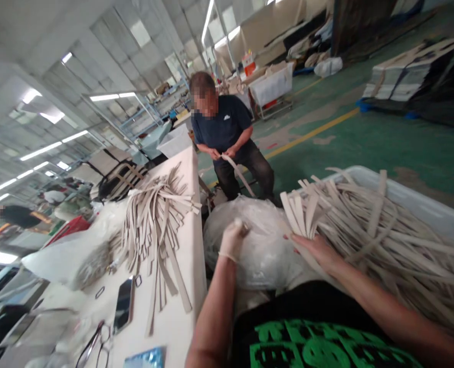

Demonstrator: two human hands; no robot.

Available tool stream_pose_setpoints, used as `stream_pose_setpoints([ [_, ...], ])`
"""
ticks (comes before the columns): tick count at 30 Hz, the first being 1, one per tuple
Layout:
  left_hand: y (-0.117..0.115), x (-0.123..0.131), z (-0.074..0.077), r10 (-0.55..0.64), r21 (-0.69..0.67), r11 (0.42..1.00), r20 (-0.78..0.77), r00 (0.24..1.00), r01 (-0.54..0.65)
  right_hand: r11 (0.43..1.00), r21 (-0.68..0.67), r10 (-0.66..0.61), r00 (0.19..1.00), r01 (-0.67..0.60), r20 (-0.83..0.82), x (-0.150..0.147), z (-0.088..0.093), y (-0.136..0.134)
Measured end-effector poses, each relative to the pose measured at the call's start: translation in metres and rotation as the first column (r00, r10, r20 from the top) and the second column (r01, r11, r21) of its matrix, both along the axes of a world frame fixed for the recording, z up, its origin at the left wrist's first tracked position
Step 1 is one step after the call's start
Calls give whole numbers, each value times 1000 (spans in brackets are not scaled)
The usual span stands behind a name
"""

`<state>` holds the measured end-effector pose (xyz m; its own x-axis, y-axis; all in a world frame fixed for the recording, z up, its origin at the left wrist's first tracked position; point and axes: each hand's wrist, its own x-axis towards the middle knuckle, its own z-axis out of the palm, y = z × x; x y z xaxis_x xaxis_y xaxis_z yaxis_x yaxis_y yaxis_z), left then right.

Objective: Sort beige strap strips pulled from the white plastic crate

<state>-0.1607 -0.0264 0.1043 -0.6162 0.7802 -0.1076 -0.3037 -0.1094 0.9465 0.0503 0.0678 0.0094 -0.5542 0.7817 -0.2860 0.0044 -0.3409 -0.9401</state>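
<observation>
In the head view, my right hand [315, 251] is closed around a bundle of beige fabric straps [300, 214], their ends fanning upward. A bin [406, 190] heaped with similar loose straps [380, 240] stands beside it. My left hand [234, 240], in a pale glove with a band at the wrist, is curled closed in front of a big clear plastic bag [265, 230]. Whatever its fingers hold, if anything, is too small or hidden to name. To the left, a pile of cut straps [158, 220] lies across the white table [194, 230].
A co-worker [222, 128] sits ahead, holding one strap [239, 173] in both hands. On the table are a phone [124, 304], glasses [96, 345], a blue packet [145, 358] and small dark rings [100, 292]. Stacked goods on a pallet [399, 82] stand at the far right.
</observation>
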Motion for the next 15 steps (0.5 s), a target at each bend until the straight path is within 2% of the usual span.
stream_pose_setpoints([
  [1, -5, -11, 6, 68, 22, 997, 11, 998, -68, 1000, -11, -16, 1000, 16, 10, 3, 3, 0],
  [3, -8, -30, 19, 258, 184, 949, 15, 966, -256, 1000, -20, -15, 1000, 15, 28, 9, 6, -3],
  [5, -5, -37, 25, 287, 244, 926, 37, 957, -288, 1000, -19, 8, 999, -7, 37, 14, 8, -11],
  [6, -3, -34, 22, 270, 224, 934, 69, 960, -279, 1000, -14, 23, 999, -23, 35, 17, 10, -16],
  [7, -2, -26, 14, 240, 165, 952, 121, 963, -258, 999, -4, 46, 998, -46, 32, 18, 12, -22],
  [9, -3, 0, -9, 203, -9, 978, 263, 943, -208, 995, 36, 90, 996, -91, 27, 19, 19, -31],
  [12, -11, 41, -48, 200, -220, 969, 419, 886, -115, 983, 117, 132, 989, -139, 71, 15, 26, -37],
  [15, -17, 63, -66, 228, -300, 950, 478, 848, -86, 976, 153, 134, 980, -156, 146, 11, 26, -38],
])
